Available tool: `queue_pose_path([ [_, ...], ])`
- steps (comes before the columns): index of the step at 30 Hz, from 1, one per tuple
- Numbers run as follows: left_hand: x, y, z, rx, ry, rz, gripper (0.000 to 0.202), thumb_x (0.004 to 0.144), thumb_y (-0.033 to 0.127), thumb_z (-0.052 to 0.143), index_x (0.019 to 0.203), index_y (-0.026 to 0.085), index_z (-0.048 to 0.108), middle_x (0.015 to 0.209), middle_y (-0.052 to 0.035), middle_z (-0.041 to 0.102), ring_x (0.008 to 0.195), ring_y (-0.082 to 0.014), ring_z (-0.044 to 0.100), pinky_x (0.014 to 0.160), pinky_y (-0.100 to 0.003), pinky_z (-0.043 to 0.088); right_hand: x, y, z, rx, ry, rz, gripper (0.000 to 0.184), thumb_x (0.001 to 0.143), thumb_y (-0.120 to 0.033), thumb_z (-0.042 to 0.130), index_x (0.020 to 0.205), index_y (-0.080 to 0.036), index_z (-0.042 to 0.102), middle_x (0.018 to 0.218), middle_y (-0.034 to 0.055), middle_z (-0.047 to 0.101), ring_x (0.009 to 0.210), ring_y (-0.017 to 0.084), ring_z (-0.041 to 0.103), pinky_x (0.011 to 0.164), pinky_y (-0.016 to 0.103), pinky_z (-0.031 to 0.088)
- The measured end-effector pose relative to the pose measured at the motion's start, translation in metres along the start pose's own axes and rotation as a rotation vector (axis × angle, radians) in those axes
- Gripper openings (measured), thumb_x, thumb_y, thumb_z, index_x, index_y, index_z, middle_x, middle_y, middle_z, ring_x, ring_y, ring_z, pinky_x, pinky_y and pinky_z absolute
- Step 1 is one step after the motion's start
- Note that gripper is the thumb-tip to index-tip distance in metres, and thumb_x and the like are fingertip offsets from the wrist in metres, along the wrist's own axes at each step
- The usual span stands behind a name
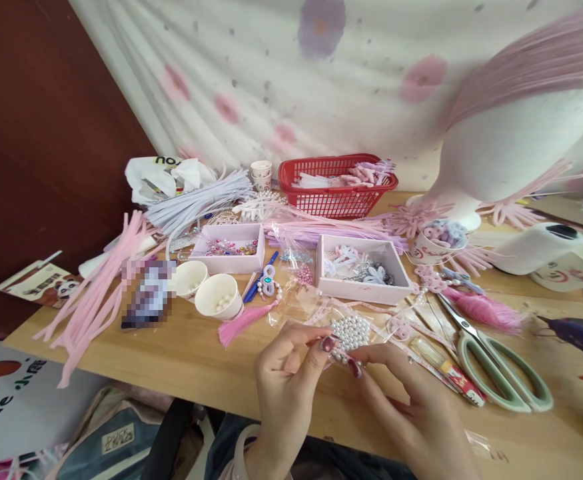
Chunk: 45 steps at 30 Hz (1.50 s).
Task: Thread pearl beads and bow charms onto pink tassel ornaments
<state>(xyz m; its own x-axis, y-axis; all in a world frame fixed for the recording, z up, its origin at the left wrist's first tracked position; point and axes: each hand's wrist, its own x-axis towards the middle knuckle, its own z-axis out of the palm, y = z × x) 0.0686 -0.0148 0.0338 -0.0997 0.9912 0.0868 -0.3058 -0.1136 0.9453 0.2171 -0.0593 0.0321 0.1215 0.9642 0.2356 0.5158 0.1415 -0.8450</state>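
Observation:
My left hand (288, 373) and my right hand (406, 400) meet over the front of the table, thumbs and fingers pinched close together. Between the fingertips runs a short string of pearl beads (340, 357); the fingers cover its ends. Just behind the fingertips lies a clear bag of white pearl beads (352, 331). To the left of my hands are a pink tassel (244, 321) with a beaded loop and a paper cup (220, 298) with a few pearls inside. Scissors with green handles (501, 363) rest right of my right hand.
Two white boxes (231, 265) (366, 291) hold gems and small ornaments. Behind them stands a red basket (338, 200). Pink fuzzy stems (96, 280) hang over the left edge. A white mannequin head (511, 153) and a glue gun (578, 340) are at right.

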Motion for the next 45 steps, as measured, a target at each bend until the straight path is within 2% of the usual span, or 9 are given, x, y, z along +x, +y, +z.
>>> queue_pose_path([
  [4,0.004,-0.006,-0.007,-0.001,0.093,-0.057,0.017,0.083,0.034,0.078,0.084,0.018,0.075,0.080,-0.0051,0.077,0.078,-0.0169,0.073,0.076,-0.025,0.059,0.001,-0.002,0.004,0.094,-0.082,0.017,0.016,0.099,-0.030,0.054,0.097,-0.026,0.069,0.086,0.0041,0.071,0.076,0.019,0.069,0.057,0.023,0.054],
  [7,0.008,-0.009,-0.009,-0.019,0.083,-0.088,0.020,0.089,0.036,0.072,0.086,0.017,0.068,0.081,-0.0065,0.078,0.078,-0.0184,0.074,0.073,-0.027,0.059,0.007,-0.005,0.005,0.069,-0.134,-0.023,0.016,0.099,-0.029,0.054,0.100,-0.026,0.070,0.078,0.0007,0.065,0.059,0.014,0.059,0.050,0.022,0.048],
  [14,0.012,-0.007,-0.016,-0.055,0.027,-0.155,0.024,0.091,0.039,0.068,0.083,0.018,0.059,0.073,-0.0049,0.076,0.064,-0.0191,0.074,0.058,-0.026,0.057,0.011,-0.001,0.002,-0.077,-0.182,-0.161,0.020,0.099,-0.021,0.055,0.110,-0.031,0.068,0.087,0.0001,0.067,0.060,0.014,0.061,0.056,0.025,0.047],
  [21,0.015,0.003,-0.040,-0.004,0.166,-0.041,0.023,0.086,0.036,0.074,0.084,0.017,0.061,0.074,-0.0028,0.077,0.064,-0.0177,0.074,0.056,-0.024,0.058,0.009,0.010,-0.011,-0.227,-0.140,-0.132,0.018,0.097,-0.024,0.056,0.110,-0.028,0.068,0.090,0.0035,0.074,0.072,0.020,0.071,0.061,0.030,0.054],
  [31,0.014,0.004,-0.033,-0.096,0.185,-0.135,0.029,0.078,0.037,0.082,0.082,0.017,0.062,0.073,-0.0028,0.078,0.061,-0.0151,0.074,0.052,-0.018,0.058,0.022,0.011,0.004,-0.273,-0.212,-0.173,0.010,0.094,-0.029,0.064,0.092,-0.023,0.071,0.073,0.0018,0.072,0.063,0.020,0.069,0.054,0.028,0.051],
  [36,0.026,0.037,-0.013,-0.310,0.052,-0.240,0.030,0.068,0.032,0.090,0.077,0.016,0.066,0.073,-0.0019,0.079,0.063,-0.0143,0.076,0.054,-0.015,0.061,0.026,-0.012,-0.006,-0.157,-0.114,-0.230,0.007,0.093,-0.025,0.066,0.092,-0.022,0.072,0.075,0.0016,0.074,0.065,0.018,0.068,0.060,0.029,0.052],
  [40,0.046,0.082,0.018,-0.371,-0.072,-0.187,0.013,0.087,0.019,0.074,0.076,0.016,0.068,0.080,-0.0033,0.080,0.070,-0.0167,0.079,0.059,-0.019,0.064,0.036,-0.036,-0.012,0.092,0.119,-0.249,0.011,0.089,-0.021,0.069,0.100,-0.024,0.071,0.084,0.0021,0.075,0.070,0.017,0.069,0.061,0.027,0.053],
  [43,0.060,0.110,0.041,-0.371,-0.172,-0.157,0.028,0.098,0.010,0.053,0.076,0.016,0.068,0.081,-0.0022,0.080,0.077,-0.0162,0.079,0.066,-0.020,0.065,0.044,-0.042,-0.007,0.261,0.292,-0.272,0.013,0.086,-0.020,0.074,0.097,-0.024,0.070,0.089,0.0025,0.074,0.077,0.018,0.069,0.067,0.029,0.054],
  [45,0.065,0.120,0.055,-0.362,-0.253,-0.134,0.028,0.099,0.009,0.051,0.077,0.015,0.067,0.082,-0.0012,0.079,0.082,-0.0176,0.079,0.070,-0.023,0.066,0.049,-0.040,0.000,0.326,0.359,-0.299,0.017,0.085,-0.020,0.075,0.099,-0.025,0.068,0.080,-0.0009,0.070,0.069,0.015,0.063,0.062,0.027,0.050],
])
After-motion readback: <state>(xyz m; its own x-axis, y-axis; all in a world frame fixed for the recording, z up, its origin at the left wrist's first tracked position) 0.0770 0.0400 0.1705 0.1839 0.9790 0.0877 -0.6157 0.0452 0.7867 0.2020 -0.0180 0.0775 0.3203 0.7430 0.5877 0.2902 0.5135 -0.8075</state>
